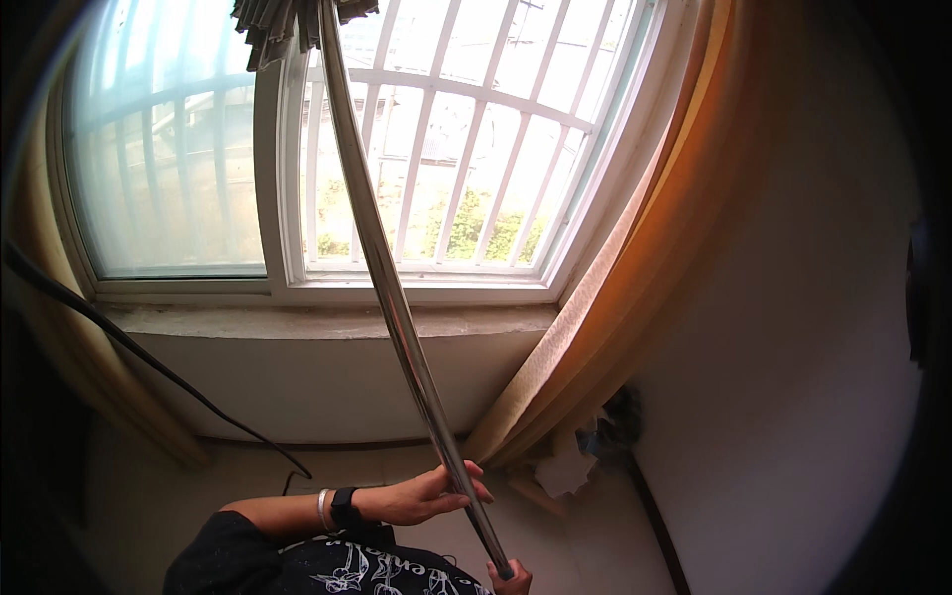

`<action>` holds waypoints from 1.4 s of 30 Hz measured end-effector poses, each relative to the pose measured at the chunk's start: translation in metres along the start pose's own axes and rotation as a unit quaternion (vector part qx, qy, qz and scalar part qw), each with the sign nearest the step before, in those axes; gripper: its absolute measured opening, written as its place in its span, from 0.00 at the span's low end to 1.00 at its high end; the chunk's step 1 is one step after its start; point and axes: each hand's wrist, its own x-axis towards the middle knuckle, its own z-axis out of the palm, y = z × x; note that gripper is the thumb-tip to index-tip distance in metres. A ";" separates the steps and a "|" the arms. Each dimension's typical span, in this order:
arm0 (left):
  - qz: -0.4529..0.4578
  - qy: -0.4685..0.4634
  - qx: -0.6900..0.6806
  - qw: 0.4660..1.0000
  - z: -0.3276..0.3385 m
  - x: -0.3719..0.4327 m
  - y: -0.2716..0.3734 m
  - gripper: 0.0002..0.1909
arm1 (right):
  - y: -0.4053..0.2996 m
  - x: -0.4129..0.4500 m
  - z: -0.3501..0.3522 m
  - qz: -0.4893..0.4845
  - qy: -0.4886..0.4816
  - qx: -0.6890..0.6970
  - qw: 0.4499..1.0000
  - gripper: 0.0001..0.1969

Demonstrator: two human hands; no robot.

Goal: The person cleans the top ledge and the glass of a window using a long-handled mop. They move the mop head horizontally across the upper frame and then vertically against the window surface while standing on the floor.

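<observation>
A long shiny metal pole (398, 309) slants from the top of the view, in front of the window, down to my body. Around its lower part is my left hand (439, 494), thumb on the near side and fingers beyond; a watch and a silver bracelet are on that wrist. My right hand (512, 578) grips the pole's bottom end at the lower edge of the view. At the pole's upper end, grey-brown strips (275, 30) hang in a bunch, partly cut off by the top edge.
A sliding window (282, 178) with white bars outside stands above a worn sill (342, 322). Orange-yellow curtains hang left (111, 394) and right (595, 327). A black cable (171, 372) runs down at left. Torn pale material (567, 472) and dark items lie in the right corner.
</observation>
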 end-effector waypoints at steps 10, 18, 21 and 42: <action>0.014 -0.144 0.007 0.990 0.012 0.048 0.003 0.21 | -0.011 -0.043 -0.010 0.104 0.067 0.051 0.991 0.14; 0.081 -0.165 -0.009 0.983 0.023 0.107 0.025 0.30 | -0.059 -0.044 -0.002 0.121 0.181 0.141 0.966 0.13; 0.125 -0.149 -0.023 0.981 0.021 0.140 0.058 0.40 | -0.098 -0.003 -0.013 0.164 0.183 0.215 0.945 0.12; -0.018 -0.202 -0.061 0.977 0.033 0.162 -0.038 0.35 | -0.026 -0.102 -0.029 0.365 0.007 0.275 0.889 0.12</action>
